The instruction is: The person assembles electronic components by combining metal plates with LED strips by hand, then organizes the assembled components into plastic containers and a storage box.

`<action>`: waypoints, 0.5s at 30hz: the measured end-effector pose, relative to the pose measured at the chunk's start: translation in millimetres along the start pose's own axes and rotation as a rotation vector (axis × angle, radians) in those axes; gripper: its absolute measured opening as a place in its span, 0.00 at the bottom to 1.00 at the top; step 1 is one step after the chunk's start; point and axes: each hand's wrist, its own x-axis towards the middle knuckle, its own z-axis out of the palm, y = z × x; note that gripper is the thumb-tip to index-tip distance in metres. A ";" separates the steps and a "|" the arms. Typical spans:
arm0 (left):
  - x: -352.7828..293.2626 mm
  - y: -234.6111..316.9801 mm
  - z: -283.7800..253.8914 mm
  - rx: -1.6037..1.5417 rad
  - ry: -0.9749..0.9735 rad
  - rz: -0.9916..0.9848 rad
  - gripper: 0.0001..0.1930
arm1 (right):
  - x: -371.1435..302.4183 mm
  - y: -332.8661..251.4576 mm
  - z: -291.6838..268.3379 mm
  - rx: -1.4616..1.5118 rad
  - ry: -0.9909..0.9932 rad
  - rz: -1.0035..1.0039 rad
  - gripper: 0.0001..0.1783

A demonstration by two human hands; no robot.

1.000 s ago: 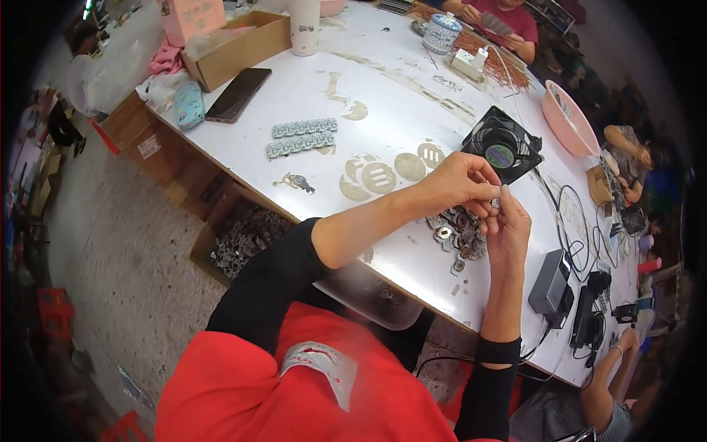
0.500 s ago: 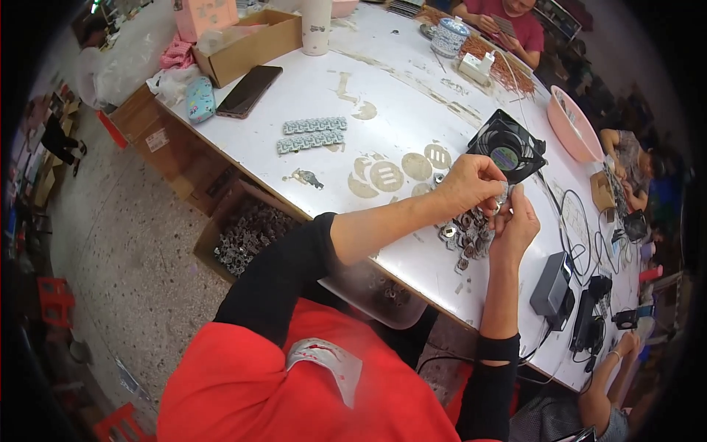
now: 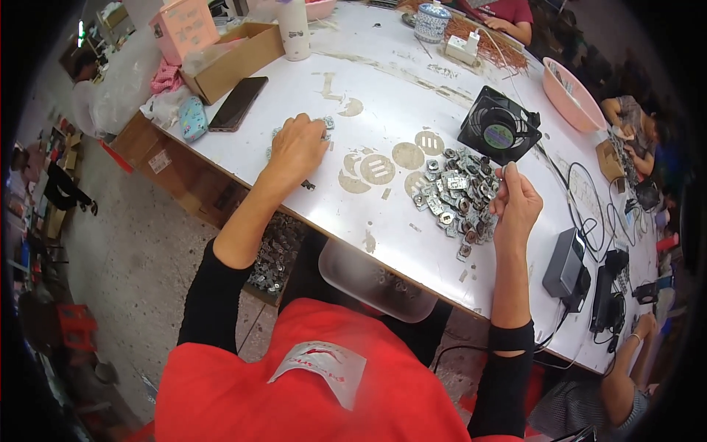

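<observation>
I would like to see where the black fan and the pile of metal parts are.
Black fan (image 3: pixel 498 135), head view: its round hub.
Pile of metal parts (image 3: pixel 458 196), head view: its middle.

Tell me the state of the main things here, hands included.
Left hand, palm down, fingers bent.
Right hand, fingers curled, grip unclear.
Metal parts, loosely heaped.
Fan, spinning or still unclear.
Phone, screen dark.
Cardboard box, open.
White bottle, upright.
Patterned cup, lidded.
Pink basin, uncovered.

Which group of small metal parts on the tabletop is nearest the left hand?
The two rows, partly hidden beneath the left hand; the other group, a loose heap, lies farther right, near the right hand and the black fan.
</observation>
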 end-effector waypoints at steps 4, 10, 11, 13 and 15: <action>-9.6 -1.9 2.3 -0.057 0.046 0.061 0.07 | 0.4 4.0 -0.4 -0.009 -0.027 0.006 0.15; -1.2 13.1 1.2 -0.198 -0.058 0.126 0.11 | 0.3 4.1 0.1 -0.014 -0.006 0.016 0.16; 2.0 20.8 2.6 -0.266 -0.059 0.143 0.13 | -0.8 4.0 0.3 -0.006 -0.028 0.020 0.15; 9.4 40.0 2.0 -0.350 -0.070 0.190 0.14 | -2.0 6.0 -0.1 -0.077 -0.076 -0.017 0.15; 16.7 70.5 1.2 -0.580 -0.027 0.339 0.16 | -5.5 3.9 -0.6 -0.084 -0.182 -0.038 0.15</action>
